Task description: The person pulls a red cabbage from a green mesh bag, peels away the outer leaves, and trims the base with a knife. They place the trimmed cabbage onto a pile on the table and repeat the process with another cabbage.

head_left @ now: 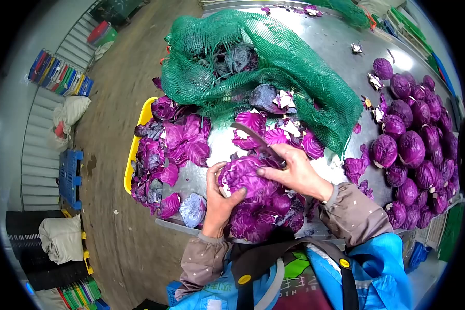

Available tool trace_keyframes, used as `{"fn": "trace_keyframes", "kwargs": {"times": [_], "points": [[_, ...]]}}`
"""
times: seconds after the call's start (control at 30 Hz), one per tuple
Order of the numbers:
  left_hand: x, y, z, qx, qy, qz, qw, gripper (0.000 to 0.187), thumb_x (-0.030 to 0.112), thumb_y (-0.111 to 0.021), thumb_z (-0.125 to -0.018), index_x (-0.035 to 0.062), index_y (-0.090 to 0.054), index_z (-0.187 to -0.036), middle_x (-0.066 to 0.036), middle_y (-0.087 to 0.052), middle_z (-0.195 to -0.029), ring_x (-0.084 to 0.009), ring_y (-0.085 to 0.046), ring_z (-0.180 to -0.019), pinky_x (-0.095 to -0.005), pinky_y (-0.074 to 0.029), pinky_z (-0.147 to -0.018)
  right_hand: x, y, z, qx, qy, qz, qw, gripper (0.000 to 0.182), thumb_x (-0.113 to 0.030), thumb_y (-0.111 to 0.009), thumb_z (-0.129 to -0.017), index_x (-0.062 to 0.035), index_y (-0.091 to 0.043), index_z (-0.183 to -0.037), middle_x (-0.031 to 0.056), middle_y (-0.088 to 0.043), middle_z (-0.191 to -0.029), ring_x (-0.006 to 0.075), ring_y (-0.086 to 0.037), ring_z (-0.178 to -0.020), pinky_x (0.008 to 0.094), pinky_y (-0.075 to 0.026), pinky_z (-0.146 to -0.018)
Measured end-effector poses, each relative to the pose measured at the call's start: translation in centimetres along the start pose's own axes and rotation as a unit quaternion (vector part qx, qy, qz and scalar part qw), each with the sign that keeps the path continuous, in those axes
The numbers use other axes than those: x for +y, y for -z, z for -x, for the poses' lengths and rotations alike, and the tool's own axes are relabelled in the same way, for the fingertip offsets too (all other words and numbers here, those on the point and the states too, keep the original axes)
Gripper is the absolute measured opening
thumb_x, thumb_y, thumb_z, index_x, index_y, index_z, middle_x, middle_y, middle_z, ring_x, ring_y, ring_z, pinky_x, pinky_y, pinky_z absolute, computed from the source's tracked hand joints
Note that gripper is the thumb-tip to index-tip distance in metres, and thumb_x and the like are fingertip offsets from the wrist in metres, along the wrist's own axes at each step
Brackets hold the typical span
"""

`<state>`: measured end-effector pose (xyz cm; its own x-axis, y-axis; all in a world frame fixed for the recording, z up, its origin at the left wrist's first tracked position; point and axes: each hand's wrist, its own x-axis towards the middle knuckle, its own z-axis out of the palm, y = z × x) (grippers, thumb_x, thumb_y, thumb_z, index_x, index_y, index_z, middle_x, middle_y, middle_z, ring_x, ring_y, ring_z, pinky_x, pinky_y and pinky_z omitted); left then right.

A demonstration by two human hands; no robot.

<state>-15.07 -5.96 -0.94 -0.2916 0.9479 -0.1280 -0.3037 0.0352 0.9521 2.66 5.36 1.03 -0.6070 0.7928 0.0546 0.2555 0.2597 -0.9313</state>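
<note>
A red cabbage (244, 173) with ruffled outer leaves is at the front edge of the metal table. My left hand (219, 200) grips it from the left side, thumb across the front. In my right hand (299, 173) is a knife (253, 135) with a dark, curved blade pointing up and left; the thumb of that hand presses on the cabbage. Loose purple leaves (263, 219) are heaped just below and behind the cabbage. Beyond the blade lie more cut leaves and an untrimmed cabbage (264, 98) beside a green mesh sack (315, 77). The knife's handle is mostly hidden by my fingers.
Trimmed red cabbages (411, 149) are piled on the right of the metal table (341, 49). At the left edge, a yellow crate (131, 165) is full of stripped leaves. More cabbages show inside the sack's mouth. A blue pallet (70, 178) stands by the left wall.
</note>
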Motion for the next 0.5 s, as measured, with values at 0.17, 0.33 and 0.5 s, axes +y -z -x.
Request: {"fn": "trace_keyframes", "kwargs": {"times": [0.17, 0.33, 0.5], "points": [[1.0, -0.5, 0.0, -0.008, 0.02, 0.098, 0.995, 0.071, 0.008, -0.068, -0.075, 0.0014, -0.031, -0.135, -0.014, -0.044, -0.127, -0.022, -0.046, -0.118, -0.0343, -0.041, -0.101, -2.1, 0.4, -0.1, -0.004, 0.081, 0.024, 0.996, 0.028, -0.02, -0.072, -0.08, 0.0009, -0.066, -0.098, 0.0122, -0.058, -0.077, 0.022, -0.057, -0.066, 0.0318, -0.046, -0.064], [-2.6, -0.8, 1.3, 0.037, 0.176, 0.272, 0.945, 0.061, 0.01, -0.064, -0.085, 0.0078, -0.032, -0.137, -0.013, -0.05, -0.121, -0.0237, -0.055, -0.109, -0.0384, -0.05, -0.093, -1.4, -1.0, 0.8, 0.054, 0.164, 0.27, 0.947, 0.021, -0.015, -0.072, -0.071, -0.0049, -0.056, -0.081, 0.0086, -0.052, -0.071, 0.0261, -0.056, -0.056, 0.0391, -0.046, -0.047], [-0.9, -0.4, 1.2, 0.046, 0.199, 0.206, 0.957, 0.063, 0.003, -0.069, -0.079, 0.0056, -0.036, -0.133, -0.01, -0.048, -0.122, -0.021, -0.053, -0.109, -0.0367, -0.048, -0.094, 2.4, 0.8, -0.4, 0.12, 0.221, 0.326, 0.911, 0.02, -0.014, -0.071, -0.069, -0.0067, -0.055, -0.08, 0.0076, -0.055, -0.072, 0.023, -0.055, -0.052, 0.034, -0.044, -0.046]]}}
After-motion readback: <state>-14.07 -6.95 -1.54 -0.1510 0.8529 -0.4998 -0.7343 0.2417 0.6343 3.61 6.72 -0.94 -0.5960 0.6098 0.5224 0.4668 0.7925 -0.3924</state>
